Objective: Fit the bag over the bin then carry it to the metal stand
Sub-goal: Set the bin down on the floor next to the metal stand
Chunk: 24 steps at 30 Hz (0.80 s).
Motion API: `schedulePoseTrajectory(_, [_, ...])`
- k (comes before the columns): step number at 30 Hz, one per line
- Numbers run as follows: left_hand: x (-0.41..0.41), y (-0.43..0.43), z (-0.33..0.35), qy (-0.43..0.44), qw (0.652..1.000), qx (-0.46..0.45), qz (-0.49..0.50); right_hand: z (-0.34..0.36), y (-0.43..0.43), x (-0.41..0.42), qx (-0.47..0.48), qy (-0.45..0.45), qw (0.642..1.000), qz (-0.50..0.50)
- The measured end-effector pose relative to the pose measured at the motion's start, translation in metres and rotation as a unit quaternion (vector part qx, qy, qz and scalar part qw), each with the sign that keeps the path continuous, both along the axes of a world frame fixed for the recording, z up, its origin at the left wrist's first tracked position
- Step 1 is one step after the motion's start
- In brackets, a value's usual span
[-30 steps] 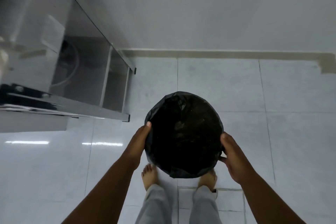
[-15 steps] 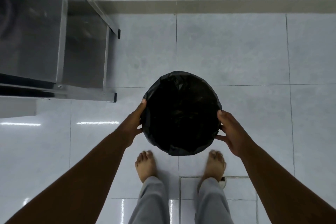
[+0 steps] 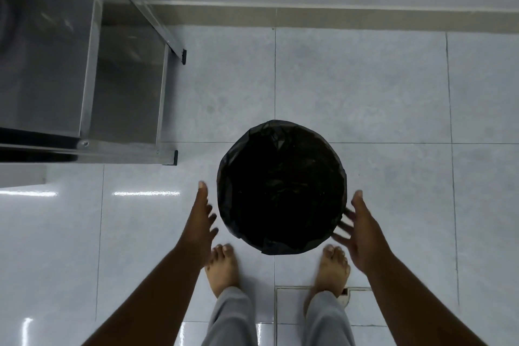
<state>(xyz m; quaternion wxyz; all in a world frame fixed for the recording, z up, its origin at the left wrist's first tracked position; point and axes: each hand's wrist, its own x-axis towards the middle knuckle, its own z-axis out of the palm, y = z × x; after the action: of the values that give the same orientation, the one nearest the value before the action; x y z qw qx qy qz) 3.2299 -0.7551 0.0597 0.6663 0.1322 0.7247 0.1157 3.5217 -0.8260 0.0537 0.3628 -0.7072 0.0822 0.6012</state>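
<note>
A round bin (image 3: pixel 281 187) lined with a black bag stands on the tiled floor, seen from straight above; the bag's edge is folded over the rim all round. My left hand (image 3: pixel 200 219) hovers just left of the bin, fingers spread, not touching it. My right hand (image 3: pixel 361 229) is just right of the bin, fingers apart and slightly blurred, clear of the rim. The metal stand (image 3: pixel 123 152) with shiny steel legs and a lower shelf is at the upper left, its nearest foot a short way left of the bin.
My bare feet (image 3: pixel 222 268) in grey trousers stand right behind the bin. A floor drain cover (image 3: pixel 297 314) lies under my right foot. A white wall with a beige skirting strip (image 3: pixel 365 18) runs along the top.
Both hands have let go of the bin and drawn apart from its sides. The bin now rests on the floor to the right of the stand.
</note>
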Motion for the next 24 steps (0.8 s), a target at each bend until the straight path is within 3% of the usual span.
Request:
schedulePoseTrajectory(5, [0.019, -0.008, 0.031, -0.071, 0.975, -0.119, 0.175, -0.004, -0.045, -0.03, -0.074, 0.168, 0.974, -0.13])
schedulePoseTrajectory(7, [0.031, -0.015, 0.031, -0.131, 0.964, -0.126, 0.194, -0.002, -0.048, -0.042, -0.07, 0.189, 0.966, -0.164])
schedulePoseTrajectory(9, [0.038, -0.018, 0.022, -0.135, 0.957, -0.129, 0.22, 0.001, -0.043, -0.048, -0.054, 0.193, 0.96, -0.194])
schedulePoseTrajectory(14, [0.051, 0.012, 0.017, -0.181, 0.949, -0.095, 0.239, 0.001, -0.005, -0.038, -0.011, 0.182, 0.962, -0.203])
schedulePoseTrajectory(24, [0.087, 0.138, 0.004, -0.232, 0.958, -0.013, 0.169, -0.004, 0.127, 0.004, 0.098, 0.157, 0.971, -0.148])
